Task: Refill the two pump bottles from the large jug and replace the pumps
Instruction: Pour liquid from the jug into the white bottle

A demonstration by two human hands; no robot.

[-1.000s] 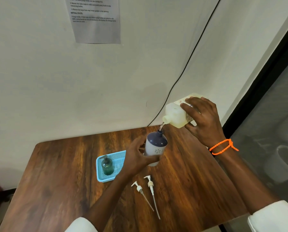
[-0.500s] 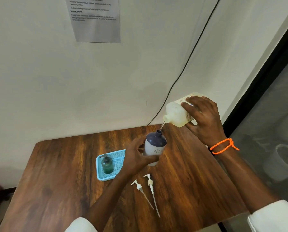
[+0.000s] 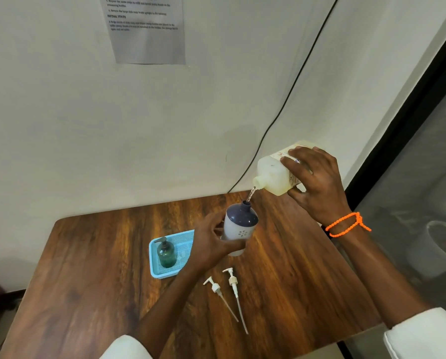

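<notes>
My right hand [image 3: 317,182] grips the pale yellow jug [image 3: 273,174], tipped with its spout down to the left. A thin stream runs from the spout into the open neck of the white bottle with a dark blue top [image 3: 240,224]. My left hand [image 3: 211,242] holds that bottle by its lower body, above the table. A dark green pump bottle [image 3: 166,252] with its pump on stands in the light blue tray [image 3: 183,242]. Two white pumps with long tubes, the left pump [image 3: 216,288] and the right pump [image 3: 233,282], lie loose on the table near the front.
The wooden table [image 3: 100,268] meets the white wall at the back. A black cable [image 3: 289,99] runs down the wall behind the jug. A printed sheet [image 3: 146,29] hangs on the wall. To the right a dark-framed glass panel [image 3: 423,151] borders the table.
The jug and the white bottle stay almost in place; pouring continues. The view has shifted slightly.
</notes>
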